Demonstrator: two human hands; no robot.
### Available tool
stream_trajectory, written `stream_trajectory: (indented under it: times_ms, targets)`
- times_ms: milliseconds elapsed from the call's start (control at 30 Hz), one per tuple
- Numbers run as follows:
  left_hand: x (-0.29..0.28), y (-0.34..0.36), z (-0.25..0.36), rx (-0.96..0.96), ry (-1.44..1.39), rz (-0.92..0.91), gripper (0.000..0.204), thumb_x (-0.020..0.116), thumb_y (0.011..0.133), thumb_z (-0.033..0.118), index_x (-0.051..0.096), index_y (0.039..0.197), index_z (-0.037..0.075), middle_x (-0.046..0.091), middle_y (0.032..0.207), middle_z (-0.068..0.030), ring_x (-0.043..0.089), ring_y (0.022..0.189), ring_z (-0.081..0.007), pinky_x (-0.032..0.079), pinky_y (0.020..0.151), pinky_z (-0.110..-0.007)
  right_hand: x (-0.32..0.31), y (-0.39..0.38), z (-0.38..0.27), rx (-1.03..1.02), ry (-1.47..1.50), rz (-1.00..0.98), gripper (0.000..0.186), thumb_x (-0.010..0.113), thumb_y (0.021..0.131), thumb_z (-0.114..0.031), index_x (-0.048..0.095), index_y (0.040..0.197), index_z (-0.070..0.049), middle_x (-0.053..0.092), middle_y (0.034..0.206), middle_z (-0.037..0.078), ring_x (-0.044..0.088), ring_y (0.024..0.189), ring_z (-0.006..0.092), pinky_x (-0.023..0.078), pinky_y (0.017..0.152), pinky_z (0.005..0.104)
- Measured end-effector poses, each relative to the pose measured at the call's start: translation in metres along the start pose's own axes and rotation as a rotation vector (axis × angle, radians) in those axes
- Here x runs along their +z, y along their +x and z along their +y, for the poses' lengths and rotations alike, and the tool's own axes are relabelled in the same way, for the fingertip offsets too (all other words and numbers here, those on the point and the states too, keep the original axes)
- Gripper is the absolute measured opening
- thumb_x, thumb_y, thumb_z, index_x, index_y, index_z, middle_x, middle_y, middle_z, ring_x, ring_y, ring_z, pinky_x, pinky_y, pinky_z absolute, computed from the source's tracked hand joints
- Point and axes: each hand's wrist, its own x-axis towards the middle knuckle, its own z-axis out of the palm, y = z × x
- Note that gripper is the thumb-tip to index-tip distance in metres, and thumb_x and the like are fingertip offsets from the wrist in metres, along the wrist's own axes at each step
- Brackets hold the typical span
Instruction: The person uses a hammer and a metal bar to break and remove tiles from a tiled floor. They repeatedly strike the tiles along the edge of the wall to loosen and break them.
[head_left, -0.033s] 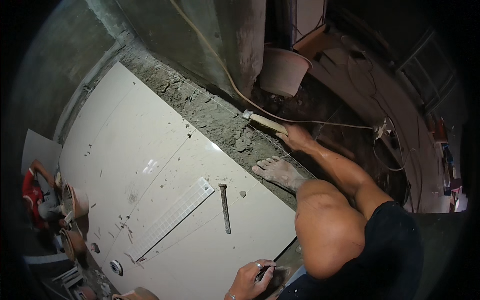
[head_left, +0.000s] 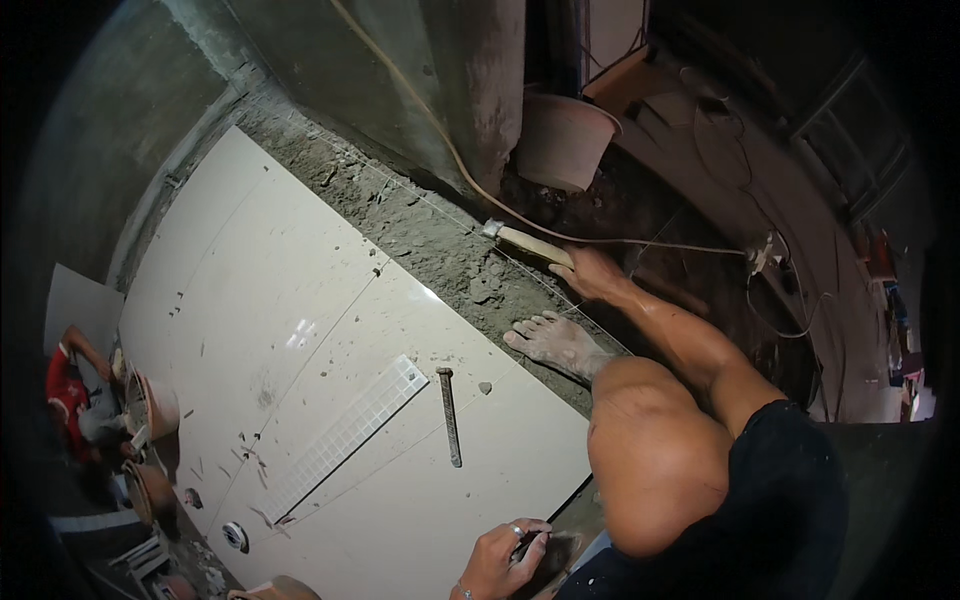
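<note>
My right hand point(head_left: 594, 273) is closed around the pale wooden handle of a hammer point(head_left: 535, 245). Its small grey metal head rests over the rough mortar strip point(head_left: 420, 215), beside a taut string line. At the lower edge, my left hand point(head_left: 505, 556), with a ring on one finger, is closed near the edge of the large cream tiles point(head_left: 400, 510). Something dark shows between its fingers, too small to name. On the tiles lie a white gridded strip point(head_left: 350, 432) and a rusty metal bar point(head_left: 450, 418). My bare foot point(head_left: 555, 340) stands on the mortar.
A pale bucket point(head_left: 566, 145) stands by the wall at the back. A cable point(head_left: 620, 242) runs behind my right hand to a coil. At far left a person in red point(head_left: 68, 400) works beside mortar buckets point(head_left: 152, 405). A tape roll point(head_left: 234, 537) and crumbs lie on the tiles.
</note>
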Motion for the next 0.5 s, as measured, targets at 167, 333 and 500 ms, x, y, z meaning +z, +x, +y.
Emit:
stream_trajectory:
  times_ms: [167,333,500]
  targets:
    - [-0.001,0.015,0.004,-0.03,0.051,-0.021,0.013,0.073,0.097,0.004,0.073,0.11,0.001,0.08,0.097,-0.0137,0.08,0.085,-0.0265,0.061,0.077,-0.033,-0.007,0.017,-0.038,0.032,0.143,-0.124,0.06,0.06,0.104,-0.057,0.066,0.12,0.001,0.073,0.096,0.031,0.072,0.092,0.0508,0.057,0.083,0.0571]
    - [-0.003,0.035,0.017,-0.05,0.088,-0.046,0.013,0.073,0.097,0.005,0.072,0.109,0.001,0.08,0.098,-0.0137,0.079,0.086,-0.0279,0.061,0.077,-0.035,-0.01,0.031,-0.085,-0.177,0.083,-0.153,0.063,0.055,0.105,-0.062,0.064,0.118,-0.001,0.072,0.087,0.031,0.072,0.086,0.0518,0.056,0.079,0.0601]
    - [-0.01,0.042,0.024,0.001,0.096,-0.009,0.014,0.072,0.097,0.006,0.072,0.109,0.001,0.079,0.101,-0.0146,0.078,0.09,-0.0304,0.06,0.08,-0.036,-0.008,0.052,-0.083,-0.041,0.048,-0.036,0.059,0.057,0.106,-0.057,0.063,0.114,0.001,0.07,0.079,0.028,0.072,0.078,0.0501,0.057,0.07,0.0587]
